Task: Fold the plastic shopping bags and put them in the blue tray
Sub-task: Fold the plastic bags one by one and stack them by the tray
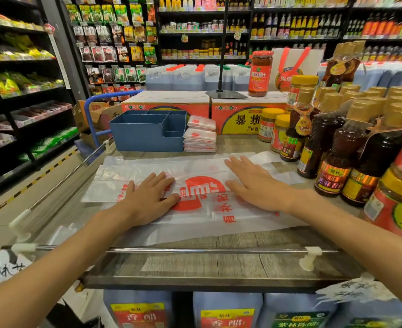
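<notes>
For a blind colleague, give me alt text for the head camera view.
Both hands, left hand and right hand, press flat on a plastic shopping bag spread on a shop shelf; behind sit a blue tray and folded bags beside it.

The scene is seen from a single head-worn wide-angle camera, directed forward and down over the wooden shelf top point(219, 263), which is viewed from close above its near edge. Beyond the shelf top, store aisles are taken in at a distance, with straight lines bent towards the frame edges. No second view is provided.
</notes>
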